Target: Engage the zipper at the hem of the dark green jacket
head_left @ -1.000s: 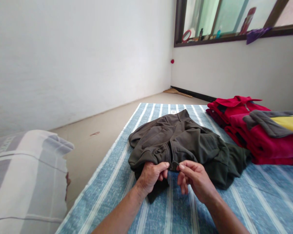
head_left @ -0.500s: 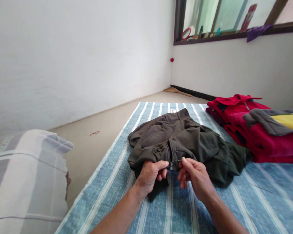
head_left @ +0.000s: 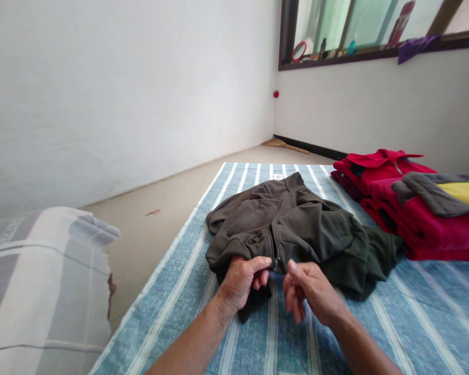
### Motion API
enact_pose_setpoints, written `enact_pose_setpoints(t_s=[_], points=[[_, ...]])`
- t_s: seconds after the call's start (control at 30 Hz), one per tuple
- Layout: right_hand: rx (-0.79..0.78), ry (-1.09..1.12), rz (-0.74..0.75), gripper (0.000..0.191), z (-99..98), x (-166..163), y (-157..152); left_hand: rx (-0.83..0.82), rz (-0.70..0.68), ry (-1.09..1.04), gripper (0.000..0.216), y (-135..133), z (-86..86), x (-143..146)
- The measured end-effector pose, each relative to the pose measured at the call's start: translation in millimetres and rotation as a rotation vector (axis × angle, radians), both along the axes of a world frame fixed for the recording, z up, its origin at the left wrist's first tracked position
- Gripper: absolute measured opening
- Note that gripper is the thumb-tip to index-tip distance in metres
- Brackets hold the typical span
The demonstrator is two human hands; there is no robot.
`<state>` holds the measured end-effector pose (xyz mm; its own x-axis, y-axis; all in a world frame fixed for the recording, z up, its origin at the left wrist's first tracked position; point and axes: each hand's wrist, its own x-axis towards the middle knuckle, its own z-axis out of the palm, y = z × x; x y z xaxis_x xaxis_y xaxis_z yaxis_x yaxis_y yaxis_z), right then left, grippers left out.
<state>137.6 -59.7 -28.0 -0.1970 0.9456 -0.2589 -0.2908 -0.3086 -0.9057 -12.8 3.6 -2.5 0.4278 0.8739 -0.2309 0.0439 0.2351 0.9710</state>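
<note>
Head camera: left hand [head_left: 240, 280] has its grip closed on the jacket [head_left: 253, 221] beside the zipper [head_left: 274, 244]; right hand [head_left: 313, 289] nearby, grip unclear.

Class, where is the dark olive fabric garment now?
In the head view, the dark olive garment lies right of centre on the blue striped cloth, its near edge in the left hand and folded red clothes to its right.

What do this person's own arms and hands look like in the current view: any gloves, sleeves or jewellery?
Both the left hand and the right hand are ungloved. The left forearm and right forearm are bare to the picture's edge, with no sleeve in view. No watch, bracelet or ring shows, though some fingers are partly hidden.
</note>
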Motion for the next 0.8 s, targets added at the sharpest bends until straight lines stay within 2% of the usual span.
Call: enact_pose_setpoints(t_s=[0.07, 0.13, 0.33, 0.47, 0.8], points=[[-0.035, 0.01, 0.235, 0.05, -2.0, -3.8, -3.7, -0.022, 0.006, -0.009, 0.036, -0.3, 1.7, 0.5], [-0.065, 0.053, 0.319, 0.046, -4.5, -11.2, -6.0, -0.034, 0.018, -0.018, 0.036, -0.9, 3.7, 1.0], [-0.039, 0.291, 0.063, 0.043, -6.6, -27.6, -2.6, -0.02, 0.026, -0.015, 0.037, -1.8, 4.4, 1.4], [0.018, 0.328, -0.1, 0.043, -4.2, -25.7, 0.6, 0.018, 0.032, 0.044, 0.037, -1.1, 2.2, 1.0], [0.065, 0.317, -0.179, 0.04, -3.6, -28.4, 0.4, 0.073, -0.025, 0.122, 0.037, -4.6, 5.1, 2.4]])
